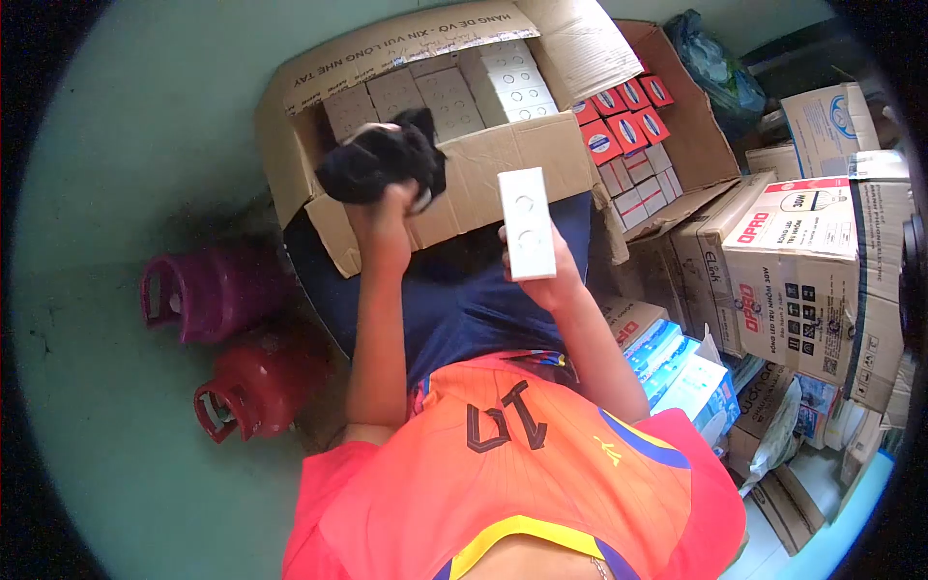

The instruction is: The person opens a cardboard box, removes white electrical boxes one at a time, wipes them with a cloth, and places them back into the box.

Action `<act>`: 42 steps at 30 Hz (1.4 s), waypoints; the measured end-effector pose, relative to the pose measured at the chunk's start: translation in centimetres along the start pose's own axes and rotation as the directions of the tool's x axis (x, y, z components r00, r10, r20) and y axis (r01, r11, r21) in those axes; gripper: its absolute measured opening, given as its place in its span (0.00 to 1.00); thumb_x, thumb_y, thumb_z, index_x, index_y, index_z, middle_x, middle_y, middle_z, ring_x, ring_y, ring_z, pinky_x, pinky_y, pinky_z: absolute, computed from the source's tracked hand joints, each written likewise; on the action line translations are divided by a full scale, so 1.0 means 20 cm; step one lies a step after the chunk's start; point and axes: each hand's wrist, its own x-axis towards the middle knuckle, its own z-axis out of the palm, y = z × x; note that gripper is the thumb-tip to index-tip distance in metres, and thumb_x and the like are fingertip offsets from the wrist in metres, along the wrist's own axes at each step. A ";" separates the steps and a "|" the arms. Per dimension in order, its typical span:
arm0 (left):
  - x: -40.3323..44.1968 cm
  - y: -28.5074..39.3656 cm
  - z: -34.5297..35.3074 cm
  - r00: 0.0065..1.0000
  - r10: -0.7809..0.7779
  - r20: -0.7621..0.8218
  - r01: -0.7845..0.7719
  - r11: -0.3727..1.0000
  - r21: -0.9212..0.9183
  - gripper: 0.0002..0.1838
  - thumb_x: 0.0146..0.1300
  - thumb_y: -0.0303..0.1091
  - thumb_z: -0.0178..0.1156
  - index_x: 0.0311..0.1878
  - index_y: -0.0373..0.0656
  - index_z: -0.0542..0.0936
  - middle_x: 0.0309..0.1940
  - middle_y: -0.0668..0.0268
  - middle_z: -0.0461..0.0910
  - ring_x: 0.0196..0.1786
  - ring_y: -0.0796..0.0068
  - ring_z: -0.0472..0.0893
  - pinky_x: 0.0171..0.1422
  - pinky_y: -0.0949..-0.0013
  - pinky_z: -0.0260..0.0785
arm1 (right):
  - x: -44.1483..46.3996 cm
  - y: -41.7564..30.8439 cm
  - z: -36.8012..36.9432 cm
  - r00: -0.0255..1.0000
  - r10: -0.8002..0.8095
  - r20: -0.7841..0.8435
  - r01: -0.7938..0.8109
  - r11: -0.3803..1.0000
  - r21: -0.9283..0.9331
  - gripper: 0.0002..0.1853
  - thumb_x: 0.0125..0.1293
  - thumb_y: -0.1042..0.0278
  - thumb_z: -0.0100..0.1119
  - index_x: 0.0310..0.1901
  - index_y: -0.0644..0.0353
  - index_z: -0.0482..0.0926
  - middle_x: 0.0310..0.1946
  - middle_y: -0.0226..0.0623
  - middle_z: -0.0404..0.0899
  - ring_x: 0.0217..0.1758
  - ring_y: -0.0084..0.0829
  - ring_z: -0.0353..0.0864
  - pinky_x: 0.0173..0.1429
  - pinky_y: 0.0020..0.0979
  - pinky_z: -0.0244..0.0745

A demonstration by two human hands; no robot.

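A bunched black cloth (pixel 372 166) is gripped in my left hand (pixel 394 205), raised over the front left of an open cardboard carton (pixel 503 159). My right hand (pixel 564 282) holds a narrow white box (pixel 528 227) upright, just in front of the carton. Two round outlines show on the box's face; my fingers are partly hidden behind it. Inside the carton stand rows of similar boxes (pixel 507 79) with circle marks, some greyer in shade. The cloth covers part of the carton's left side.
A second open carton (pixel 691 126) at the right holds red-and-white small boxes (pixel 628 130). Stacked OPRO cartons (pixel 788 261) and blue-and-white packages (pixel 681 372) stand at my right. Purple (pixel 208 290) and red gas cylinders (pixel 256 387) are at the left by the green wall (pixel 145 145).
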 end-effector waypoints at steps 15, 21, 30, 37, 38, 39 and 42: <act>-0.24 0.18 0.47 0.751 0.472 0.461 -0.656 0.461 0.598 0.23 0.54 0.25 0.66 0.54 0.35 0.74 0.47 0.46 0.74 0.50 0.41 0.78 0.58 0.51 0.73 | 0.17 -0.21 0.07 0.872 -0.478 -0.101 0.452 0.867 -0.208 0.18 0.83 0.51 0.51 0.61 0.55 0.73 0.50 0.36 0.83 0.51 0.29 0.87 0.56 0.35 0.84; -0.01 0.22 0.51 0.803 0.505 0.318 -0.570 0.492 0.658 0.24 0.52 0.26 0.67 0.54 0.36 0.75 0.47 0.47 0.74 0.52 0.41 0.77 0.58 0.51 0.72 | 0.12 -0.10 0.11 0.890 -0.408 -0.201 0.326 0.881 -0.343 0.14 0.83 0.57 0.53 0.60 0.55 0.75 0.51 0.30 0.83 0.49 0.23 0.84 0.52 0.30 0.81; -0.09 0.19 0.47 0.779 0.545 0.309 -0.593 0.480 0.646 0.20 0.57 0.26 0.67 0.52 0.33 0.74 0.45 0.49 0.74 0.51 0.46 0.78 0.59 0.54 0.71 | 0.16 -0.16 0.08 0.898 -0.415 -0.145 0.328 0.853 -0.406 0.16 0.81 0.65 0.53 0.65 0.57 0.72 0.52 0.33 0.82 0.51 0.24 0.84 0.54 0.32 0.82; -0.24 0.21 0.44 0.831 0.305 0.465 -0.548 0.587 0.596 0.22 0.53 0.23 0.67 0.53 0.36 0.77 0.44 0.51 0.75 0.48 0.51 0.81 0.56 0.58 0.73 | 0.17 -0.24 0.04 0.877 -0.441 -0.190 0.369 0.872 -0.323 0.14 0.82 0.64 0.51 0.62 0.59 0.74 0.51 0.34 0.84 0.50 0.26 0.85 0.55 0.33 0.81; -0.26 0.21 0.44 0.808 0.308 0.501 -0.581 0.554 0.596 0.21 0.53 0.23 0.66 0.52 0.36 0.77 0.43 0.51 0.75 0.47 0.51 0.80 0.56 0.58 0.73 | 0.17 -0.25 0.04 0.870 -0.447 -0.210 0.367 0.869 -0.331 0.13 0.82 0.64 0.51 0.61 0.59 0.75 0.51 0.35 0.84 0.50 0.26 0.85 0.55 0.32 0.81; -0.24 0.20 0.43 0.818 0.329 0.472 -0.572 0.552 0.607 0.25 0.50 0.25 0.69 0.55 0.38 0.78 0.46 0.49 0.74 0.51 0.42 0.79 0.57 0.52 0.74 | 0.17 -0.22 0.04 0.867 -0.456 -0.202 0.373 0.862 -0.344 0.13 0.82 0.64 0.51 0.61 0.58 0.75 0.50 0.34 0.84 0.49 0.25 0.85 0.54 0.32 0.81; -0.09 0.19 0.41 0.857 0.466 0.220 -0.483 0.576 0.659 0.23 0.54 0.28 0.71 0.54 0.37 0.78 0.45 0.52 0.76 0.48 0.47 0.82 0.53 0.54 0.75 | 0.08 -0.15 0.10 0.905 -0.396 -0.158 0.240 0.779 -0.579 0.13 0.81 0.66 0.50 0.61 0.54 0.77 0.44 0.28 0.84 0.41 0.19 0.83 0.45 0.27 0.81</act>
